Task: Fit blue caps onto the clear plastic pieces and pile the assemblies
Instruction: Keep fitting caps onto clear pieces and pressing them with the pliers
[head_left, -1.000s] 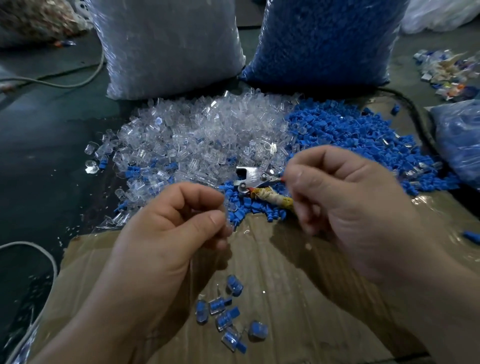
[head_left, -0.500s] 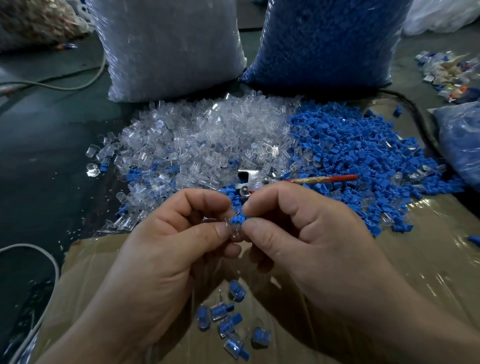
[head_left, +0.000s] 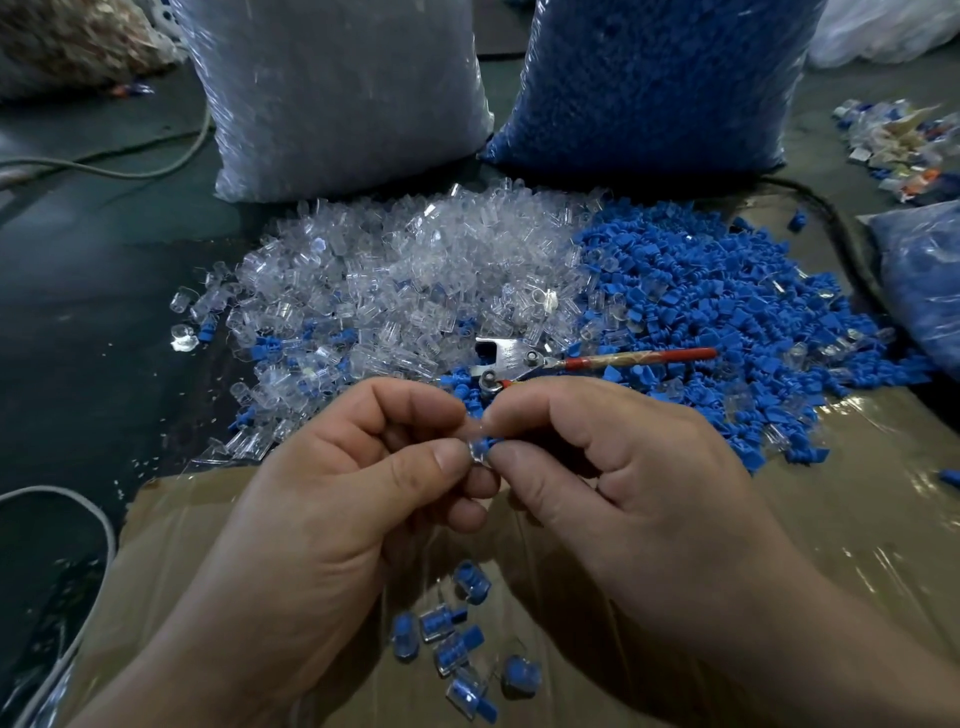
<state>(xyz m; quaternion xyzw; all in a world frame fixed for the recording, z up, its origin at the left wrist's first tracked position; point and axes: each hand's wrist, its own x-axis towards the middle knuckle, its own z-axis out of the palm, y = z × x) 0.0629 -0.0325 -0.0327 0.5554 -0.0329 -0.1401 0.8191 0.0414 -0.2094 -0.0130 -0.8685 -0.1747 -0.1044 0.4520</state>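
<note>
Here, my left hand (head_left: 332, 499) pinches a clear piece (head_left: 475, 452) between thumb and forefinger, and my right hand (head_left: 639, 488) pinches a blue cap (head_left: 487, 445) against it, above the cardboard (head_left: 857, 519). A few finished assemblies (head_left: 452, 644) lie just below my hands.

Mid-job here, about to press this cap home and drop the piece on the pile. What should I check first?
1. Grip of left hand on the clear piece: ok, pinched.
2. Grip of right hand on the blue cap: ok, pinched.
3. Cap meets piece between the fingertips: ok.
4. Cap fully seated: cannot tell, fingers cover the joint.
5. Drop spot: ok, finished assemblies lie on the cardboard below the hands.
6. Loose stock ahead, clear pile and blue pile: ok.
</note>
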